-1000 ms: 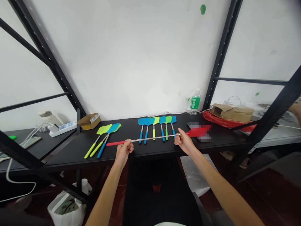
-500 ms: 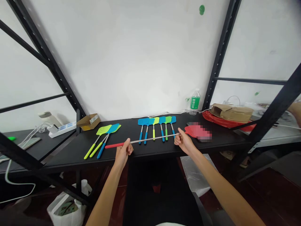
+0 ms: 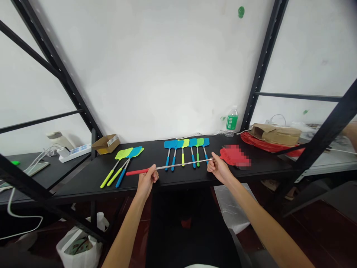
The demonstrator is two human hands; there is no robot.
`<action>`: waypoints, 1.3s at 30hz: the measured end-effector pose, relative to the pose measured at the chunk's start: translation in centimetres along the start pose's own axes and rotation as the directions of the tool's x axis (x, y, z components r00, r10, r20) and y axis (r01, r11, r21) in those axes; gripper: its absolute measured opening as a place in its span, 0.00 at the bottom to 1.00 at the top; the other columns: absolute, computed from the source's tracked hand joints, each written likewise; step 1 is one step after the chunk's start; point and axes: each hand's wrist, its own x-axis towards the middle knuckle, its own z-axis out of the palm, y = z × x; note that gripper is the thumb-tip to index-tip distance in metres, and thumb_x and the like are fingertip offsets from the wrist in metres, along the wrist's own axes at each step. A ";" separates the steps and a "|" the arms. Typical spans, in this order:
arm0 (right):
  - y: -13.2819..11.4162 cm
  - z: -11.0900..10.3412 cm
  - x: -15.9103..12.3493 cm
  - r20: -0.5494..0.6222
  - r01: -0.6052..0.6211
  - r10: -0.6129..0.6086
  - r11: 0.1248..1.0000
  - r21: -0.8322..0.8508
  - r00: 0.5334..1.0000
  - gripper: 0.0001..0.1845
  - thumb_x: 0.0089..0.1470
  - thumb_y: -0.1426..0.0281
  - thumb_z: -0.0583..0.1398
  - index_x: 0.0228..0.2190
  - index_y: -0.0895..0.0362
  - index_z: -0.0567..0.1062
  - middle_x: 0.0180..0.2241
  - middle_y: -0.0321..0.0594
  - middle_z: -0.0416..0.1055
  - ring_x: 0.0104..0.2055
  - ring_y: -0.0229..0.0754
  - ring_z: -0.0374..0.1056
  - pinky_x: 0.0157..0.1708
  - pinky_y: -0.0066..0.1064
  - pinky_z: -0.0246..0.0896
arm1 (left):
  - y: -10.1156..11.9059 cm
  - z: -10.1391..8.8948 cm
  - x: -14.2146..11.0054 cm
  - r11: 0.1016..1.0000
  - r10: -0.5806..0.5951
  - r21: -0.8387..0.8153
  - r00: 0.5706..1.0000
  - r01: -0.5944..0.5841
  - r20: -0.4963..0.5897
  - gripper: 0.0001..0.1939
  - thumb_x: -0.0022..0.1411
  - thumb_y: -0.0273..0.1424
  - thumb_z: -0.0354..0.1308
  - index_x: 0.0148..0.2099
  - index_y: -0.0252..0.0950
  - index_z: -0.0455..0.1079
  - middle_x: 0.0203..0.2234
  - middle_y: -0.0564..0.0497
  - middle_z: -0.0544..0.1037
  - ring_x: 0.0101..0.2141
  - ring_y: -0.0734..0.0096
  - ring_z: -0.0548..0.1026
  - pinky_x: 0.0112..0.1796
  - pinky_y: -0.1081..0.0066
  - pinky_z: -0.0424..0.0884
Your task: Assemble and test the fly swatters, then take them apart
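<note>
Showing its mesh face more broadly than a second ago, the red fly swatter [image 3: 178, 165] spans both hands: the left hand's [image 3: 148, 175] fingers pinch where grip meets shaft, the right hand's [image 3: 214, 163] pinch near the head. Beyond the right fingers, a bottle's [image 3: 232, 122] green label bears white Chinese characters. Past the left fingers lies bare tabletop [image 3: 153, 153].

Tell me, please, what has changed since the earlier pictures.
The red swatter head has rotated, showing its broad face instead of a narrow profile. The left hand kept its grip by the handle and the right hand near the head; nothing was let go. The three swatters and the row of six stayed put.
</note>
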 end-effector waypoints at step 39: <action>0.0 0.1 -0.2 0.007 0.018 -0.018 1.000 -0.002 1.000 0.32 0.54 0.46 0.61 0.12 0.55 0.62 0.11 0.31 0.50 0.17 0.34 0.48 0.21 0.32 0.48 | -0.2 -0.3 -0.1 0.998 0.045 0.050 0.998 -0.046 0.035 0.24 0.62 0.38 0.60 0.17 0.37 0.59 0.12 0.56 0.59 0.17 0.77 0.58 0.21 0.72 0.57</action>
